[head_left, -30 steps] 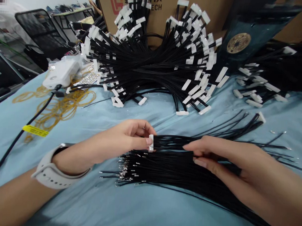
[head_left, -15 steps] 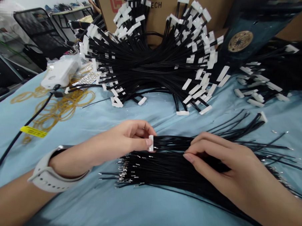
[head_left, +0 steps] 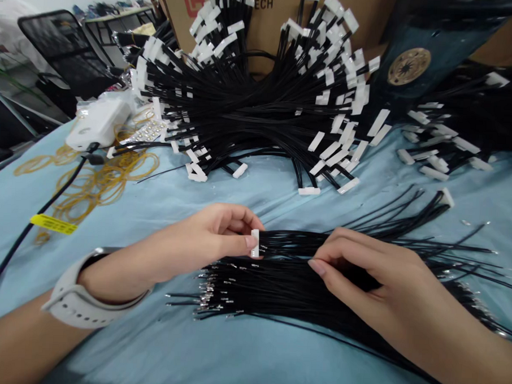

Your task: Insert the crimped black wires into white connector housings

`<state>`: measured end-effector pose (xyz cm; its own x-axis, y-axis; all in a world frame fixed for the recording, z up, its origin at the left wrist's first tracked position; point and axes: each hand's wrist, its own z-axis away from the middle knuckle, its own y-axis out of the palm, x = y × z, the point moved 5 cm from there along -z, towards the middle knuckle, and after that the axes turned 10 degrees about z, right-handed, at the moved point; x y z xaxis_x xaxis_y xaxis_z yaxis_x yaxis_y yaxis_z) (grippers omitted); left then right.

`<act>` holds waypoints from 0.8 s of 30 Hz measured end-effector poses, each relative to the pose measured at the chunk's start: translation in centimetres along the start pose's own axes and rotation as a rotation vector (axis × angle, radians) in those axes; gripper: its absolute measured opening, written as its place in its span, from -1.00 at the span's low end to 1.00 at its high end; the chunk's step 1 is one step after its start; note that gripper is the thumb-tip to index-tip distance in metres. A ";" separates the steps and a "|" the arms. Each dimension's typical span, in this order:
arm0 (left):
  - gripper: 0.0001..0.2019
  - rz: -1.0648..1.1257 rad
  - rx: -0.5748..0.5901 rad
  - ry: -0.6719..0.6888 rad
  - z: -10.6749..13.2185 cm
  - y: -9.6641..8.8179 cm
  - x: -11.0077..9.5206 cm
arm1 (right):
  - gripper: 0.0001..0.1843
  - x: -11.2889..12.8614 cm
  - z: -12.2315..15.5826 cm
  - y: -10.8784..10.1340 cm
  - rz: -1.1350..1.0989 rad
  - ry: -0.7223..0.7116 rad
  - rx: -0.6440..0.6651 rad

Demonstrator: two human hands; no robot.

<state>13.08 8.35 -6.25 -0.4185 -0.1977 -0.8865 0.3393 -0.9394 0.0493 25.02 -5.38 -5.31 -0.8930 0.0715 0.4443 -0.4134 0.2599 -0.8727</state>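
Your left hand [head_left: 220, 236] pinches a white connector [head_left: 255, 243]; your right hand [head_left: 358, 270] closes on black crimped wires [head_left: 286, 281]. Carton [head_left: 263, 28] reads "ECH"; yellow cable tag [head_left: 53, 224] illegible.

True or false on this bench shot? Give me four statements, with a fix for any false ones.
1. The left hand pinches a white connector. True.
2. The watch is on the right wrist. False: it is on the left wrist.
3. The right hand is on black wires. True.
4. The rubber bands lie on the cardboard box. False: they lie on the blue cloth.
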 end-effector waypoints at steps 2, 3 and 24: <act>-0.91 -0.007 -0.010 -0.001 -0.1 0.0 0.0 | -0.84 0.1 0.1 0.0 -0.004 -0.004 0.006; -0.91 -0.009 -0.012 -0.001 -0.1 0.0 0.0 | -0.84 0.2 0.1 0.0 -0.007 -0.007 0.005; -0.88 0.268 0.011 0.035 0.7 1.5 0.0 | -0.81 3.4 -0.6 0.0 0.104 -0.277 -0.175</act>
<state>13.00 6.77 -5.82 -0.2860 -0.4298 -0.8564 0.4244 -0.8581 0.2889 22.04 -4.56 -3.68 -0.9530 -0.1517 0.2624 -0.3026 0.4276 -0.8518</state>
